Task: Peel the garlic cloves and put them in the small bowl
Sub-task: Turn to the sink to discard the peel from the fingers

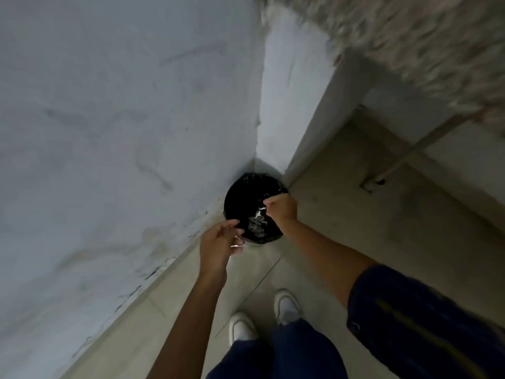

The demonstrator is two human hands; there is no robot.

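1. A person stands on a pale tiled floor [322,220], looking down into a corner where two grey-white walls [109,132] meet.
2. A round bin lined with a black bag [240,198] sits in that corner, with pale, papery scraps [255,224] lying inside it. They look like garlic skins, though blur makes this uncertain.
3. The left hand [218,243] hovers at the bin's near left rim, fingers loosely curled; something thin and pale shows at its fingertips, but I cannot tell whether it pinches anything.
4. The right hand [282,207] is over the bin's right side, fingers bunched, a white scrap [261,209] at its fingertips; whether it is pinched or falling is unclear.
5. No garlic cloves and no small bowl are in view.
6. Judging by the scraps, the skins are feather-light, dry and clingy, best rubbed off the fingertips over the bin. Peeled cloves would be firm and slightly slick, best held by the sides.
7. White shoes [287,305] and dark blue trousers [287,351] show below.
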